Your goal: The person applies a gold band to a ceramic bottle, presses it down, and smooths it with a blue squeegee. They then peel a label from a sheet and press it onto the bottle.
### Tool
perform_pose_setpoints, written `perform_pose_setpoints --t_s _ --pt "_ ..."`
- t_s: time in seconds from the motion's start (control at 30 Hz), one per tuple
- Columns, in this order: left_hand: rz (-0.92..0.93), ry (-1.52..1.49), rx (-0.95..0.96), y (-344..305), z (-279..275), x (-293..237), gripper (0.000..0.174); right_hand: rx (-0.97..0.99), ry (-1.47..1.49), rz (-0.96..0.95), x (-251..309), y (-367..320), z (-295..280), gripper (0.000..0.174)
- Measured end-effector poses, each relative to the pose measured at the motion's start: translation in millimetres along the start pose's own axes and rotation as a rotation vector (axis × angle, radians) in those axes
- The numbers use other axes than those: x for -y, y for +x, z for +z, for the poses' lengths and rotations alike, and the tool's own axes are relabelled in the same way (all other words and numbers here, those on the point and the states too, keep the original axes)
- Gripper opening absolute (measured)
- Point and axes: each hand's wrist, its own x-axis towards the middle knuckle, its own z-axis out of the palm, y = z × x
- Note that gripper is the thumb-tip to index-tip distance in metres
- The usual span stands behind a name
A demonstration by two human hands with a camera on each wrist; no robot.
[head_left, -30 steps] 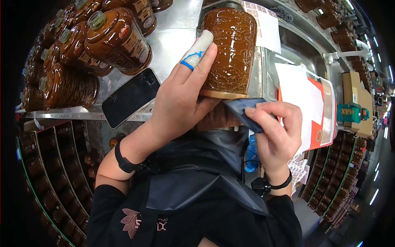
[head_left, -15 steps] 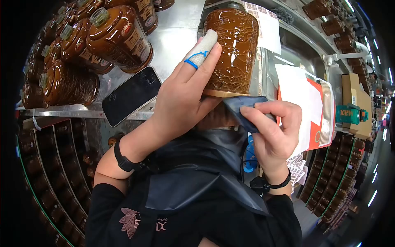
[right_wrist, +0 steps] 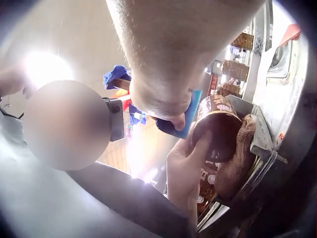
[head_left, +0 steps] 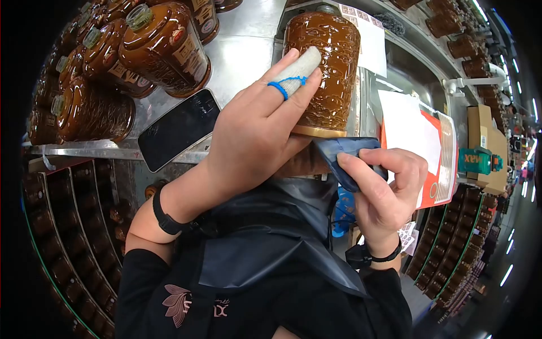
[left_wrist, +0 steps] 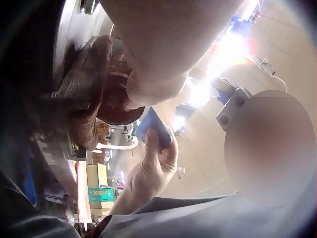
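Gripping a glossy brown bottle (head_left: 339, 70) and a blue flat piece (head_left: 349, 148)

At far left, similar bottles (head_left: 164, 48) crowd the metal bench (head_left: 243, 39), a black phone (head_left: 180, 130) beside them. Next, the left hand's grip (head_left: 254, 133) clasps the brown bottle, one finger wearing a pale sleeve (head_left: 305, 65). The bottle lies centrally, neck away from the person. To its right, the right hand's grip (head_left: 389, 189) pinches the blue flat piece just beside the base; white paper (head_left: 403, 118) overlaps a red folder (head_left: 443, 192) beyond.
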Motion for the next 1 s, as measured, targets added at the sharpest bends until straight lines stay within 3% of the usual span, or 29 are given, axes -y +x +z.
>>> perform_pose_setpoints --t_s 0.2,0.4,0.47,0.53,0.63,0.67,0.7,0.73,0.77,0.87,0.93,1.0 --pt "0.020 0.009 -0.015 1.4 1.9 -0.2 0.074 -0.005 -0.042 -0.003 -4.4 3.4 7.4 0.038" --pt "-0.009 -0.073 -0.022 -6.9 5.4 6.3 0.081 0.003 -0.017 -0.024 -0.8 5.3 3.5 0.038" --pt "-0.050 -0.094 0.019 -12.7 3.1 8.0 0.089 -0.022 0.013 0.042 -2.5 0.8 -3.2 0.039" --pt "-0.079 -0.140 0.043 -17.4 -1.3 6.7 0.086 -0.049 0.064 0.130 -4.3 -7.9 -10.3 0.043" --pt "-0.135 -0.260 0.080 -22.1 -8.8 11.6 0.081 -0.144 0.511 0.471 -9.3 -19.7 -4.7 0.049" --pt "-0.165 -0.332 0.088 -22.3 -9.8 12.7 0.080 -0.193 0.660 0.669 -6.4 -18.9 0.7 0.043" --pt "-0.164 -0.333 0.089 -23.1 -5.7 13.8 0.080 -0.130 0.809 0.721 -9.1 -17.2 2.3 0.038" --pt "-0.276 -0.511 0.049 -24.7 1.7 16.4 0.079 -0.064 0.959 0.770 -12.7 -15.9 4.0 0.032" --pt "-0.388 -0.688 0.008 -24.6 6.9 18.0 0.079 0.068 0.947 0.763 -22.2 -19.1 4.4 0.022" --pt "-0.467 -0.861 0.012 -17.0 15.7 15.5 0.085 0.167 1.160 0.852 -41.9 -22.5 23.7 0.024" --pt "-0.458 -0.924 -0.008 -14.7 23.6 12.3 0.088 0.166 1.093 0.870 -39.4 -18.0 24.4 0.031" --pt "-0.454 -0.989 -0.029 -13.0 25.7 9.8 0.092 0.087 1.014 0.725 -30.9 -10.5 27.7 0.031"
